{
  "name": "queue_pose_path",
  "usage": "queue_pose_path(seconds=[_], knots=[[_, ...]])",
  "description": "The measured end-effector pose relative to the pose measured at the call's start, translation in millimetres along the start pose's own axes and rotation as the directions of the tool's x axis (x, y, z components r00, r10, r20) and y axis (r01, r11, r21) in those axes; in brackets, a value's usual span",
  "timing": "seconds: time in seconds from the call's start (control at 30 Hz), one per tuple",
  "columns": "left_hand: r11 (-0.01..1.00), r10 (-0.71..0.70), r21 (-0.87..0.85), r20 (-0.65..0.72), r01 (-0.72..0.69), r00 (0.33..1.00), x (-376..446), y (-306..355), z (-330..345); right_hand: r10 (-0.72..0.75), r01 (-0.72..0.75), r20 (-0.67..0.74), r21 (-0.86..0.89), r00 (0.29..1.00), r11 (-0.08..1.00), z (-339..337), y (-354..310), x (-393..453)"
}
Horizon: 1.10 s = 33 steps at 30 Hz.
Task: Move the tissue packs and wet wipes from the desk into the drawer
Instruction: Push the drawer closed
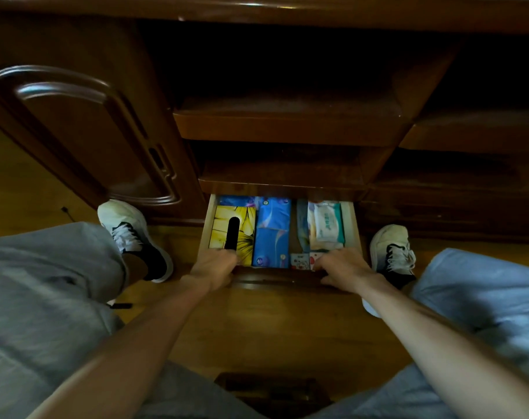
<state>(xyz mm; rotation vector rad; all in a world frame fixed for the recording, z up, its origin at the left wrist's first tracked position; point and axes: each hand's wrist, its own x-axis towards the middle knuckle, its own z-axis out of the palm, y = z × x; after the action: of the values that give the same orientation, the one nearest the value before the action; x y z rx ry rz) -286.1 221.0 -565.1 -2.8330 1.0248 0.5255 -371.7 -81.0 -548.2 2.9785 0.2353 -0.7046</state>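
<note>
Hands (pixel 215 267) (pixel 342 266) on packed drawer (pixel 275 275)

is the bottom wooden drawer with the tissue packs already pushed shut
No, the bottom wooden drawer stands pulled out, with the yellow tissue box and white wet wipes pack showing inside.

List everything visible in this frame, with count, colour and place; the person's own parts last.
drawer: one, pale wood inside, dark front, bottom of the desk, open
yellow tissue box: one, yellow, left end of drawer
blue tissue packs: at least two, blue, middle of drawer
wet wipes: one, white and green, right end of drawer
small printed packs: two, white and red, front right of drawer
cabinet door: one, dark brown, left
shoes: two, white and black, beside the drawer
left hand: on drawer front
right hand: on drawer front
</note>
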Motion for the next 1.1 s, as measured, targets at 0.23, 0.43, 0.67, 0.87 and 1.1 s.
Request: queue_pose_path(seconds=[0.23,0.43,0.67,0.87,1.1], knots=[[0.973,-0.171,-0.161,-0.026,0.165,0.985,12,0,6,0.135,-0.132,-0.063,0.06,0.989,0.989,14,-7,15],[0.922,-0.372,-0.194,-0.202,0.336,0.906,4,11,17,0.248,-0.212,-0.183,0.194,0.951,0.958,26,-8,9],[-0.591,-0.621,-0.757,0.647,0.277,0.442,-3,34,14,0.853,-0.012,0.415,0.901,0.317,-0.433,56,-50,-7],[-0.826,-0.45,-0.564,0.683,0.024,0.576,6,37,17,0.322,0.091,0.573,0.395,0.754,-0.914,70,-39,-2],[-0.756,-0.493,-0.645,0.675,0.113,0.549,13,17,38,0.374,0.08,0.587,0.464,0.718,-0.882,62,-39,18]])
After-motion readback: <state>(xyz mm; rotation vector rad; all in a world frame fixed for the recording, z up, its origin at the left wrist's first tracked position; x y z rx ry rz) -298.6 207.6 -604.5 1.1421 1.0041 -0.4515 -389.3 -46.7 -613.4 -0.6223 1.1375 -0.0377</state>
